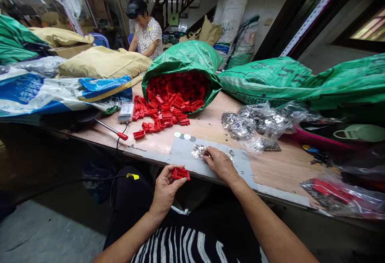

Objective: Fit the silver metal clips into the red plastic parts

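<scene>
My left hand (167, 187) is closed round a small red plastic housing (181, 173), its hollow side turned up, just off the table's front edge. Over a grey mat (183, 150), my right hand (221, 164) has its fingertips pinched at the right side of a small heap of shiny metal pieces (197, 151). Whatever may be between those fingertips is too small or hidden to make out. A few more metal pieces (231, 153) lie on the mat to the right of that hand.
Red housings (162, 112) spill from a green sack (186, 56) onto the table. Clear bags of metal parts (240, 126) lie to the right, near a pink-rimmed tray (303, 136). A red-tipped lever (122, 135) juts out at left. Another person (147, 34) sits across the table.
</scene>
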The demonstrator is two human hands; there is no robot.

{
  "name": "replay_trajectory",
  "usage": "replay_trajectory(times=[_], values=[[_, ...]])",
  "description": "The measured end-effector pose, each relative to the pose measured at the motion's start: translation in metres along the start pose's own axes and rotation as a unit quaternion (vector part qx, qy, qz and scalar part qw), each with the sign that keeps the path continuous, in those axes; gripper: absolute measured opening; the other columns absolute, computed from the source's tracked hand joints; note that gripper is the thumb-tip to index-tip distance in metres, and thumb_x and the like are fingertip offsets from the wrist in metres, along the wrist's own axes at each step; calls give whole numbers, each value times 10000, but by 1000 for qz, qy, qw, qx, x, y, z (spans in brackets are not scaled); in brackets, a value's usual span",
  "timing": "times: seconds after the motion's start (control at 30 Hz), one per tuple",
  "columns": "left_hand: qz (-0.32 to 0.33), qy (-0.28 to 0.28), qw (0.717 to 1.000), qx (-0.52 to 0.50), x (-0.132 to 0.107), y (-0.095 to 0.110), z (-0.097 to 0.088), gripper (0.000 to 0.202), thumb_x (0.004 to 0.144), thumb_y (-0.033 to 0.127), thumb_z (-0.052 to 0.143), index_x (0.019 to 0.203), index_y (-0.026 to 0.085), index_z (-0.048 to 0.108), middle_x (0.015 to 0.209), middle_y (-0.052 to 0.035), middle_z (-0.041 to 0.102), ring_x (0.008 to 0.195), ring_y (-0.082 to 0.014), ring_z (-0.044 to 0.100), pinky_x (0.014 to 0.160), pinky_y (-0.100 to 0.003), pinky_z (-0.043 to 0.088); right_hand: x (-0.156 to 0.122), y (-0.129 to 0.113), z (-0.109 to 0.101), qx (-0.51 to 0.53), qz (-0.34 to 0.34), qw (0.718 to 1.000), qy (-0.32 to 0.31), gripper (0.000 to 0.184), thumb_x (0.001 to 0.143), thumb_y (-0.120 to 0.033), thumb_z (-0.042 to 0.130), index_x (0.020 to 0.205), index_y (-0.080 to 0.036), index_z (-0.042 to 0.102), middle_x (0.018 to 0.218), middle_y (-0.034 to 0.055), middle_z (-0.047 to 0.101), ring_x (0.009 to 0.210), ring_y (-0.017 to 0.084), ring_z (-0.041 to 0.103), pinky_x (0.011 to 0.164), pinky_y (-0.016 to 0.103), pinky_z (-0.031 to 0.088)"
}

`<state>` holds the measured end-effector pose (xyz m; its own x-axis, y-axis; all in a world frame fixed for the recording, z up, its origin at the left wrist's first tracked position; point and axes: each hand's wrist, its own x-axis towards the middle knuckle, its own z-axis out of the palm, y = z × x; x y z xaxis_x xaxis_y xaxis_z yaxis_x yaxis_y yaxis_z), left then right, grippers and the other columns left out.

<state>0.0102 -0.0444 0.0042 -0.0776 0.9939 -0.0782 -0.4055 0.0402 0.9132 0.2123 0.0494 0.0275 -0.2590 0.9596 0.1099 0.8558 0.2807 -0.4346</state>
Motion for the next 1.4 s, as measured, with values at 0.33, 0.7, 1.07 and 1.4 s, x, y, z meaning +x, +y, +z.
replay_trajectory(times=[0.33, 0.7, 1.07, 1.4], values=[[-51, -7, 996, -75, 3, 11, 8, 431, 702, 211, 753, 1110, 180, 616, 956, -35, 692, 869, -137, 643, 807, -267, 521, -28, -38, -14, 235, -54, 970, -26, 137, 883, -311, 513, 824, -209, 582, 724, 1, 607, 643, 143, 524, 616, 264, 406], [-86, -42, 987, -131, 5, 28, 14, 459, 683, 224, 760, 1125, 210, 633, 969, -36, 678, 862, -149, 639, 780, -267, 501, -41, -51, -8, 253, -190, 947, -59, 115, 907, -255, 519, 864, -226, 622, 818, 47, 608, 770, 173, 562, 705, 303, 452], [-88, -90, 986, -113, -1, 29, 19, 418, 667, 187, 767, 1071, 214, 662, 903, -23, 699, 853, -145, 632, 762, -247, 476, -51, -48, -9, 415, -56, 898, -138, 192, 785, -342, 683, 821, -209, 550, 734, -24, 530, 668, 123, 472, 626, 241, 392], [-32, -97, 994, -48, -5, 9, 21, 429, 649, 192, 794, 1063, 229, 686, 929, -15, 718, 857, -151, 642, 793, -255, 502, -57, -46, 1, 496, 21, 858, -135, 424, 733, -515, 688, 714, -208, 396, 691, -50, 403, 624, 105, 365, 568, 229, 330]])
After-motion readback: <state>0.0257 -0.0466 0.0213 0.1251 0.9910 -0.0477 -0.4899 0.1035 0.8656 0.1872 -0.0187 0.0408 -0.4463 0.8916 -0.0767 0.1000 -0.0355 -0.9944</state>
